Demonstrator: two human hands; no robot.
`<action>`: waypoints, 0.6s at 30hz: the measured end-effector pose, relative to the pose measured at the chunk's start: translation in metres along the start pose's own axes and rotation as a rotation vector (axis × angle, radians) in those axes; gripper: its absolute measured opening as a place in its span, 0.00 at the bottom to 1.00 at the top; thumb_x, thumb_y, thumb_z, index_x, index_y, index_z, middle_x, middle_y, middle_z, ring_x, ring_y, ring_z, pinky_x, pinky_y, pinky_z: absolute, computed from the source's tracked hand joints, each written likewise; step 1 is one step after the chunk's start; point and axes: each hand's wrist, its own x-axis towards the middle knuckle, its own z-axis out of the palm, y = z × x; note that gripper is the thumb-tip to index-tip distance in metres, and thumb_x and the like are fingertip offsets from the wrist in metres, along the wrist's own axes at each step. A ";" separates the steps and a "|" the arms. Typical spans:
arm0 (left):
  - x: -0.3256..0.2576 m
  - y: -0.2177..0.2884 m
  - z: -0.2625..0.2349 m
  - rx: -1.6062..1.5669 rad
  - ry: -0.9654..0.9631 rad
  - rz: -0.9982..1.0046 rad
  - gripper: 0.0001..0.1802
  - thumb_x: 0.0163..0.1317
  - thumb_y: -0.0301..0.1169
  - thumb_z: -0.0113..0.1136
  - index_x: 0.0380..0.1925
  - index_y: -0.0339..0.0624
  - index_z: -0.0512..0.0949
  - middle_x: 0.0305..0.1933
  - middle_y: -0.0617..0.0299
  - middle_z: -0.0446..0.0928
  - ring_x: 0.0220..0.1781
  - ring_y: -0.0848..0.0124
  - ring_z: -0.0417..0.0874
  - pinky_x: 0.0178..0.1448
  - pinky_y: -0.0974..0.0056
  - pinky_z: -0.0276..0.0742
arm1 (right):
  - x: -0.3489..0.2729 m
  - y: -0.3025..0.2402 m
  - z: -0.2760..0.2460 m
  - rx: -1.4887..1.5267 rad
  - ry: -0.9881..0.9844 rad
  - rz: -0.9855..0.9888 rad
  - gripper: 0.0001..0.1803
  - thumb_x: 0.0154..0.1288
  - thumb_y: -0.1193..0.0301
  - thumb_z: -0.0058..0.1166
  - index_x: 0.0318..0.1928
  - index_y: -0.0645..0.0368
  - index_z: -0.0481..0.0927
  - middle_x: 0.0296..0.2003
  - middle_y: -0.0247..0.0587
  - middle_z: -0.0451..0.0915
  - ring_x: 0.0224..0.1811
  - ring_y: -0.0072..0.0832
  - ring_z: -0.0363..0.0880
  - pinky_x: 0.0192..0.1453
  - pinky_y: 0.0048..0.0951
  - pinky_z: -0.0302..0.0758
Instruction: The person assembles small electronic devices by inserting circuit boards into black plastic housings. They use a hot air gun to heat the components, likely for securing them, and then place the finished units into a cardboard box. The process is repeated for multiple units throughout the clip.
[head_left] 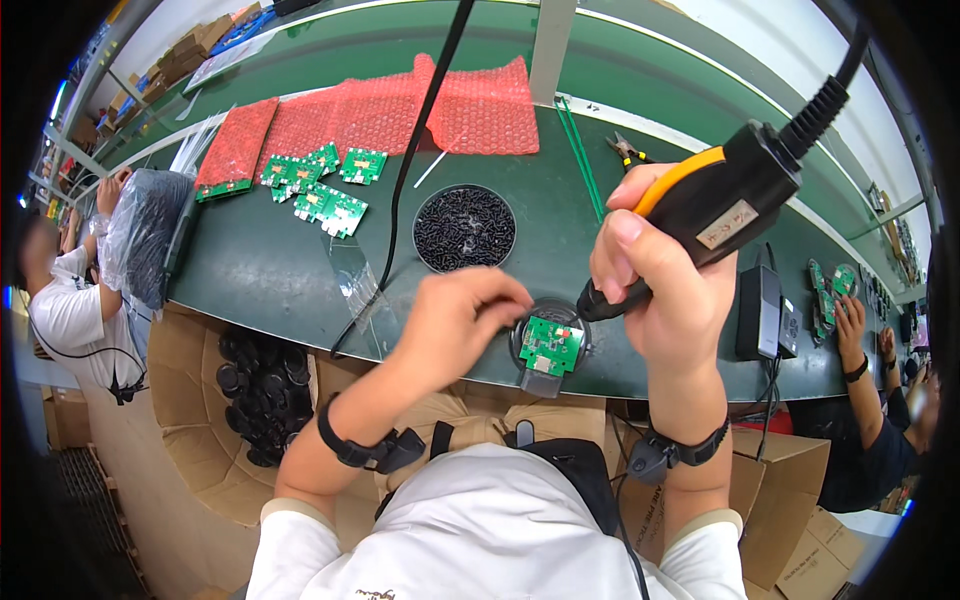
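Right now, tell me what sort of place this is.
Likely an electronics assembly workshop: green circuit boards, a dish of black parts and a corded power tool in the right hand.

- plain white tee, slightly wrinkled, with a bit of dark print near the bottom left
- short white sleeves, beige trim at the cuffs
- left hand and right hand both bare
- black strap on each wrist, chunky dark module attached
- tan trousers
- thin black cable down the tee's right side, fwiw
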 end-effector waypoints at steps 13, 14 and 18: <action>-0.011 -0.009 0.019 -0.031 0.080 0.052 0.11 0.55 0.20 0.73 0.39 0.41 0.89 0.36 0.60 0.88 0.36 0.66 0.84 0.41 0.62 0.80 | -0.006 0.007 0.016 0.123 0.021 -0.093 0.13 0.62 0.75 0.56 0.45 0.66 0.73 0.20 0.37 0.70 0.15 0.23 0.65 0.22 0.28 0.67; -0.011 -0.012 0.019 -0.024 0.082 0.074 0.11 0.55 0.20 0.73 0.39 0.41 0.89 0.36 0.60 0.88 0.36 0.66 0.84 0.41 0.62 0.79 | -0.007 0.008 0.018 0.138 0.028 -0.091 0.13 0.62 0.75 0.56 0.45 0.66 0.73 0.20 0.37 0.70 0.15 0.23 0.65 0.22 0.28 0.67; -0.011 -0.016 0.020 -0.068 0.082 0.067 0.12 0.54 0.19 0.73 0.39 0.41 0.89 0.36 0.60 0.88 0.36 0.67 0.83 0.41 0.63 0.79 | -0.007 0.011 0.018 0.156 0.026 -0.087 0.13 0.61 0.75 0.57 0.45 0.66 0.73 0.20 0.38 0.70 0.15 0.23 0.65 0.22 0.28 0.67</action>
